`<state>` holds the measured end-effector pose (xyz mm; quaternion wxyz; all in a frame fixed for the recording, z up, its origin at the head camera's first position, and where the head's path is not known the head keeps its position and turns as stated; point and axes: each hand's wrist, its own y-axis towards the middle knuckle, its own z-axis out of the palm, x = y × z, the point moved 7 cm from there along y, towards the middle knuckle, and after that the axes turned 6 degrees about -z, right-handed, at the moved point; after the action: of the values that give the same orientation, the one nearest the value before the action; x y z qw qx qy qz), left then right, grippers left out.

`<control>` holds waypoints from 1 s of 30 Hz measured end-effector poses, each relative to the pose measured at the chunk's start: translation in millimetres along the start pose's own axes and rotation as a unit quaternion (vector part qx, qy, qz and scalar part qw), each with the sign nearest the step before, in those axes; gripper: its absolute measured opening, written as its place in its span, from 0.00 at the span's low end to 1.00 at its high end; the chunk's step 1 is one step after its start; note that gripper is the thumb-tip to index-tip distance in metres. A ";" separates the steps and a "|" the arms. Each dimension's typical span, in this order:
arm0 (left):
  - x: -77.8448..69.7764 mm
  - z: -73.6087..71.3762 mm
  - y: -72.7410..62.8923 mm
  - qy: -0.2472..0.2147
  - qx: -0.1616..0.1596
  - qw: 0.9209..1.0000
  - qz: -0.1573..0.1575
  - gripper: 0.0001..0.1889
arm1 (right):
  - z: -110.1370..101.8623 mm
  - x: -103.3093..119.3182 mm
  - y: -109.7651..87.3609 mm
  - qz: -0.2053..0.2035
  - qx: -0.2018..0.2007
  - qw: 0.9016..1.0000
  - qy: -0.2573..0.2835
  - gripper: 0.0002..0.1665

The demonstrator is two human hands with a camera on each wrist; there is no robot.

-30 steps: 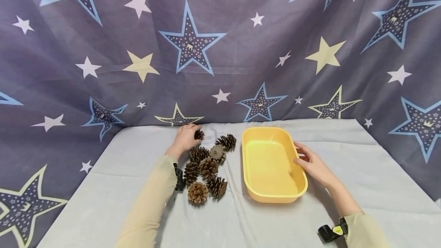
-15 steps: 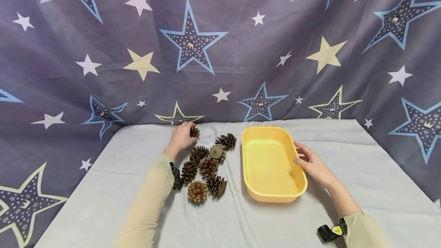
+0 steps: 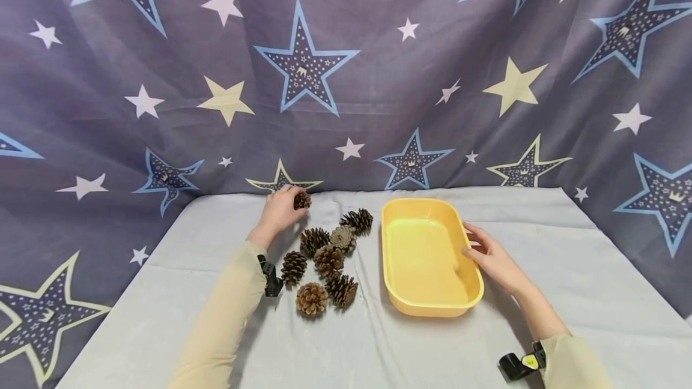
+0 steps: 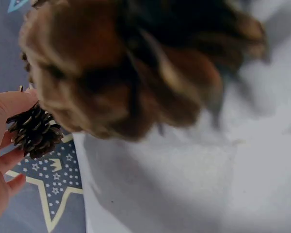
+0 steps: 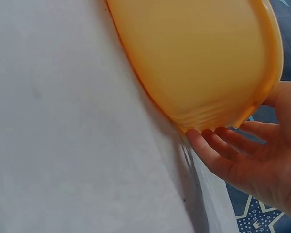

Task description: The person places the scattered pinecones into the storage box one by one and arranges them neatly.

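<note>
At the back left of the table, my left hand (image 3: 277, 212) holds a pinecone (image 3: 303, 200) between thumb and fingers. The left wrist view shows that same pinecone (image 4: 36, 133) at the fingertips, while another pinecone (image 4: 116, 68) looms blurred close to the camera. Several more pinecones (image 3: 328, 261) lie in a loose group nearer the front. To their right is a yellow plastic tray (image 3: 421, 257) with nothing in it. My right hand (image 3: 496, 260) grips its right side, thumb over the rim and fingers along the outer wall (image 5: 203, 121).
A pale cloth (image 3: 162, 317) covers the table. Behind it hangs a dark curtain (image 3: 346, 89) printed with stars, coming down at the table's back edge. A black wrist camera (image 3: 521, 365) is strapped to the right wrist.
My left hand has moved left and slightly back with its pinecone. The leftmost pinecone of the group has shifted left, away from its neighbours. My right hand stays at the tray.
</note>
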<state>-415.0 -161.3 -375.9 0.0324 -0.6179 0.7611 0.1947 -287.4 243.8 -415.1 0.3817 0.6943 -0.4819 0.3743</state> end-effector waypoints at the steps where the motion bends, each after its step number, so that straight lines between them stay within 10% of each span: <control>1: -1.2 -1.5 -0.5 -0.003 -0.004 1.000 0.000 0.26 | 0.0 -0.3 -0.4 0.000 0.000 1.000 -0.001 0.36; 30: -53.0 -29.6 -13.3 -0.085 -0.025 0.996 0.006 0.29 | 0.9 -0.9 -0.5 0.010 -0.004 1.000 0.016 0.36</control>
<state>-384.2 -124.2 -336.6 0.0806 -0.5953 0.7541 0.2654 -287.1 243.5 -416.3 0.3881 0.6818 -0.4841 0.3875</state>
